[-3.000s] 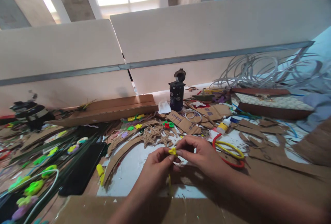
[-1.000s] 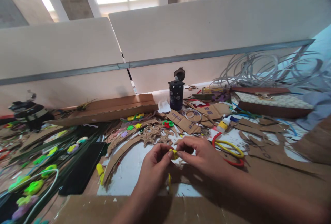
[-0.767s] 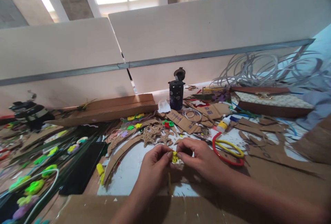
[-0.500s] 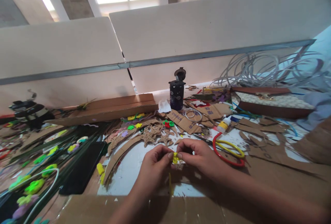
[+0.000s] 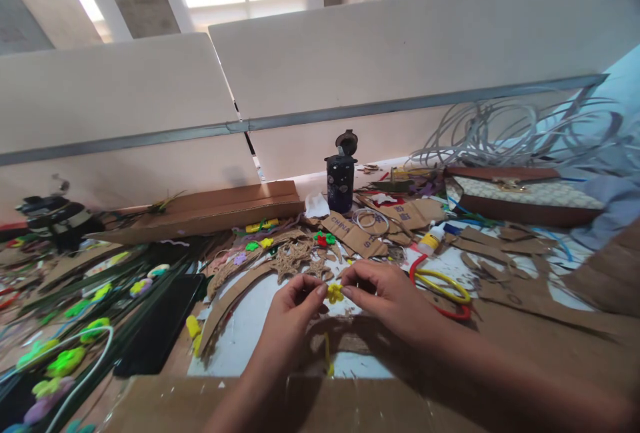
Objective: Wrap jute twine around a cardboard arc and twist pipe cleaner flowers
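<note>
A small yellow flower (image 5: 335, 293), which looks bent from pipe cleaner, is pinched between my two hands at the middle of the view. My left hand (image 5: 300, 303) grips its left petals with thumb and forefinger. On the other side my right hand (image 5: 377, 293) pinches the right petals the same way. Below the hands a short yellow strand (image 5: 328, 353) lies near a brown cardboard piece (image 5: 355, 334). Just beyond them are twine-wrapped stars (image 5: 291, 260) and a curved cardboard strip (image 5: 233, 300).
A dark bottle (image 5: 341, 183) with its lid up stands behind. Scissors with red-yellow handles (image 5: 443, 286), a glue bottle (image 5: 431, 240) and cardboard scraps lie right, before a handbag (image 5: 520, 196). Left are a black phone-like slab (image 5: 160, 326) and fuzzy flowers (image 5: 67, 360).
Both hands have lifted slightly and turned the yellow piece, so its flower shape now faces me. It stays pinched between them.
</note>
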`<action>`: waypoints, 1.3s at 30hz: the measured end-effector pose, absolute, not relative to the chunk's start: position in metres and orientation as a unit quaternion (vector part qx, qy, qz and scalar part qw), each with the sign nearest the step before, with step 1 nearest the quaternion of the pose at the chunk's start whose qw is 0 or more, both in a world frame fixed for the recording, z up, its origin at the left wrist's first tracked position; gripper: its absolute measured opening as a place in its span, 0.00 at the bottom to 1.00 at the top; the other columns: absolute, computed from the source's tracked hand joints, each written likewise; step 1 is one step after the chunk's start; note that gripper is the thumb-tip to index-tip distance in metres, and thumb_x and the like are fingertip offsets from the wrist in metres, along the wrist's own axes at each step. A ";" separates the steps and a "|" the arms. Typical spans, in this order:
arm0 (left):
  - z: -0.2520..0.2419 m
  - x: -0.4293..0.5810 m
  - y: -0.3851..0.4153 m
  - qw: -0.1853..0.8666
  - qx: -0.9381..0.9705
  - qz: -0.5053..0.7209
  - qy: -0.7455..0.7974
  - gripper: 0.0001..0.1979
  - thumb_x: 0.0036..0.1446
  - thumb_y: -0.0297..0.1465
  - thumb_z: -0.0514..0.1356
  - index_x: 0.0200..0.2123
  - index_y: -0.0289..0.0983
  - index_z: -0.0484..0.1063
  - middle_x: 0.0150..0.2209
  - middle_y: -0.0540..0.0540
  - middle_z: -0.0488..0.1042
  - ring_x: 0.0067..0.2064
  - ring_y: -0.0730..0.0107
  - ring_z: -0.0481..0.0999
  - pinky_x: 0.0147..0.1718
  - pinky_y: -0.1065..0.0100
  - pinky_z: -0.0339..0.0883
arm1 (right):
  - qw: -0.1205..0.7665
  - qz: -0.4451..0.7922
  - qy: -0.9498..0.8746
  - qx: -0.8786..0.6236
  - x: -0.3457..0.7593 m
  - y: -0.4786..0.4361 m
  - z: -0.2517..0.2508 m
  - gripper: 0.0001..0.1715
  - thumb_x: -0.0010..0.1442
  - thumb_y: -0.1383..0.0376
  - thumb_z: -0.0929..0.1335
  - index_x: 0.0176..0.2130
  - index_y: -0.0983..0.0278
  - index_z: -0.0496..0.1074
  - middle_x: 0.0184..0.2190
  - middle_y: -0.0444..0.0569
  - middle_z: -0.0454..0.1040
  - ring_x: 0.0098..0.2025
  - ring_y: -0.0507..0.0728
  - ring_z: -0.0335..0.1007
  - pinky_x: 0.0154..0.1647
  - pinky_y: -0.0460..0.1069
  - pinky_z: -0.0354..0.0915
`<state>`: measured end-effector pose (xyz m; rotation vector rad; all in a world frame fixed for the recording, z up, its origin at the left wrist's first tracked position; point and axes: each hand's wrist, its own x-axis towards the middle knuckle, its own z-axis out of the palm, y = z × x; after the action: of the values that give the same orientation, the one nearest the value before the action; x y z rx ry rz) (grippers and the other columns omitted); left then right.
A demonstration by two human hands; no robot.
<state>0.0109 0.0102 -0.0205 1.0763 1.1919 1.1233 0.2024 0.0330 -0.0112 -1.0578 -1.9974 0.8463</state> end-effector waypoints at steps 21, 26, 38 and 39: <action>-0.018 0.024 0.003 0.508 0.487 0.485 0.518 0.06 0.46 0.33 0.65 0.26 0.37 0.73 0.24 0.50 0.72 0.28 0.69 0.69 0.30 0.69 0.62 | 0.333 0.333 -0.776 -0.420 0.199 0.030 -0.016 0.07 0.59 0.72 0.66 0.31 0.61 0.69 0.29 0.41 0.72 0.33 0.54 0.67 0.33 0.47 0.58; -0.024 0.022 0.004 0.511 0.492 0.490 0.507 0.06 0.48 0.32 0.65 0.28 0.37 0.73 0.26 0.50 0.72 0.29 0.69 0.69 0.30 0.69 0.62 | 0.333 0.375 -0.758 -0.417 0.200 0.032 -0.017 0.06 0.62 0.69 0.66 0.32 0.62 0.72 0.29 0.42 0.72 0.33 0.54 0.67 0.32 0.46 0.59; -0.022 0.022 0.001 0.401 0.605 0.437 0.531 0.04 0.56 0.31 0.60 0.30 0.38 0.74 0.29 0.49 0.75 0.33 0.66 0.71 0.34 0.68 0.63 | 0.339 0.292 -0.790 -0.420 0.198 0.027 -0.013 0.05 0.63 0.69 0.68 0.33 0.61 0.73 0.31 0.42 0.75 0.36 0.54 0.70 0.38 0.47 0.60; -0.022 0.023 0.001 0.397 0.608 0.437 0.532 0.04 0.56 0.30 0.60 0.30 0.38 0.73 0.29 0.49 0.75 0.33 0.66 0.71 0.34 0.68 0.63 | 0.335 0.292 -0.790 -0.422 0.198 0.026 -0.012 0.06 0.63 0.70 0.68 0.33 0.61 0.72 0.31 0.42 0.74 0.35 0.54 0.69 0.37 0.47 0.59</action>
<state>0.0228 0.0005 -0.0223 1.5396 1.3476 1.1064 0.1981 0.0262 -0.0125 -1.1011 -2.0617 0.7626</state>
